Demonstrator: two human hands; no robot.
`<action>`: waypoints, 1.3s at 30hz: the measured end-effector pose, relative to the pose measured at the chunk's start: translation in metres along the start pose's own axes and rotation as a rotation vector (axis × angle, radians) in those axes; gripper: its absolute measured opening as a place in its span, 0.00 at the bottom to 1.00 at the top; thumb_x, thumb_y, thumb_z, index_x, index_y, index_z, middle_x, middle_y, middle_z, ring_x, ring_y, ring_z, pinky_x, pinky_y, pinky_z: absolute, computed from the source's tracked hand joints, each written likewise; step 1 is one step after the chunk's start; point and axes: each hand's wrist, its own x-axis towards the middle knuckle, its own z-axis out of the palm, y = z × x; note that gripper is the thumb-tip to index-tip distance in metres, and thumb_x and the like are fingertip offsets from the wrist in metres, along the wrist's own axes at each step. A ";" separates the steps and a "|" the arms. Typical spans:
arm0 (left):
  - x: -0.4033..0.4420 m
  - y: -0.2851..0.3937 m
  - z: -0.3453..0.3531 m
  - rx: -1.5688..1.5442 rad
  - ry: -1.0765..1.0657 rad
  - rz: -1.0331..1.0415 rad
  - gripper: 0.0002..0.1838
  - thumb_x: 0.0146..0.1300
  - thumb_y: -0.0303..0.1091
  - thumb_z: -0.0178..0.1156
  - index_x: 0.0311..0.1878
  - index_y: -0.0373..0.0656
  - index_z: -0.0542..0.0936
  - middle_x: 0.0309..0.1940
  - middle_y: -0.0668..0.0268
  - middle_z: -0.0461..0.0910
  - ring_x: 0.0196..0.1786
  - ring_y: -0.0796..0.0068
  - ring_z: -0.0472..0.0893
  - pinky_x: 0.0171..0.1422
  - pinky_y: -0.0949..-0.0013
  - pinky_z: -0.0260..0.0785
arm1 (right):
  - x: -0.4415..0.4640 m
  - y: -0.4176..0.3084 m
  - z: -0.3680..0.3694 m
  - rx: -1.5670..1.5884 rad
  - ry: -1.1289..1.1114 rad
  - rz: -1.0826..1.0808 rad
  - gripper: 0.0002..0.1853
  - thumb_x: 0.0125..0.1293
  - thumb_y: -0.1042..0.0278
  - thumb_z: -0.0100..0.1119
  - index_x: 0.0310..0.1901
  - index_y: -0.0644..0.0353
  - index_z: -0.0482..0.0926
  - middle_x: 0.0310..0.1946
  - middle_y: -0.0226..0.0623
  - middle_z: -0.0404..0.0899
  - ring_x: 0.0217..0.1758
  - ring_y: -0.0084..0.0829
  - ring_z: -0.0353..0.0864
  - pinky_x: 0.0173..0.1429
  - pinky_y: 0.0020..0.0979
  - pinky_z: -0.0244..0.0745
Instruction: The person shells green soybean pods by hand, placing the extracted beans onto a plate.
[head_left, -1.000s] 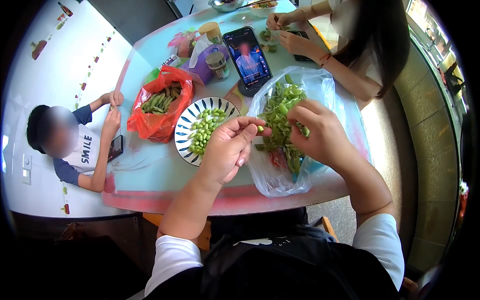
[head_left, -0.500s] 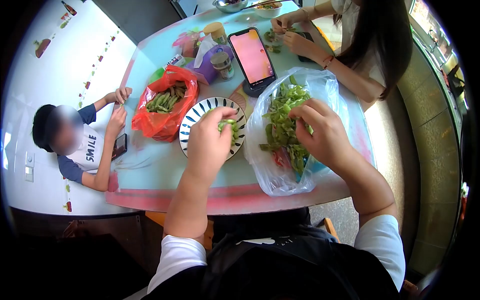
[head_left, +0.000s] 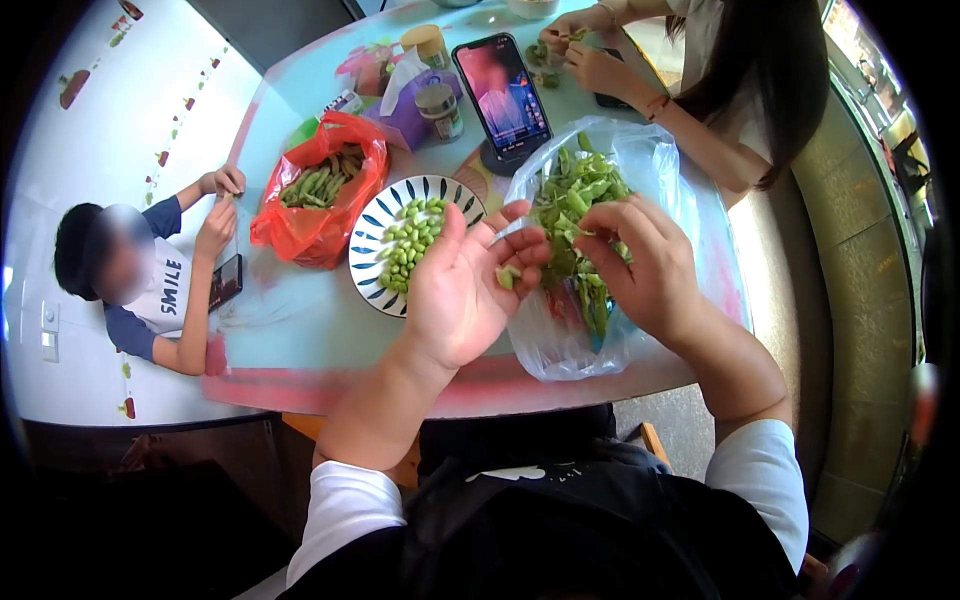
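Resting palm up, the left hand [head_left: 465, 295] has its fingers spread wide and loosely bent, a small green bean piece [head_left: 508, 276] lying against them. It is held above the table [head_left: 300, 335], just beside the plate [head_left: 371, 226] in view.

Right hand [head_left: 652, 262]: over the green pods [head_left: 580, 195] in the clear plastic bag [head_left: 545, 355]; fingers curled in toward the thumb, gap narrow. Cannot tell whether anything is between them.

Shelled beans [head_left: 405, 255] lie on the striped-rim plate. Left of the plate, a red plastic bag [head_left: 300, 240] stands open with more pods [head_left: 318, 187] inside. Beyond the plate: purple tissue box [head_left: 405, 125], lidded jar [head_left: 440, 112], and a lit phone [head_left: 503, 92] tilted on a stand [head_left: 505, 158].

A person [head_left: 160, 270] at left has both hands raised near the table edge; a second person [head_left: 740, 110], upper right, has fingers on a small green item.
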 end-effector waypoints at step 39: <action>-0.005 -0.030 0.003 1.119 -0.152 0.581 0.07 0.67 0.22 0.62 0.42 0.38 0.73 0.32 0.69 0.77 0.36 0.82 0.80 0.43 0.77 0.74 | -0.006 -0.009 -0.001 1.125 -0.331 0.778 0.03 0.69 0.78 0.59 0.36 0.65 0.77 0.30 0.30 0.79 0.30 0.18 0.78 0.33 0.22 0.73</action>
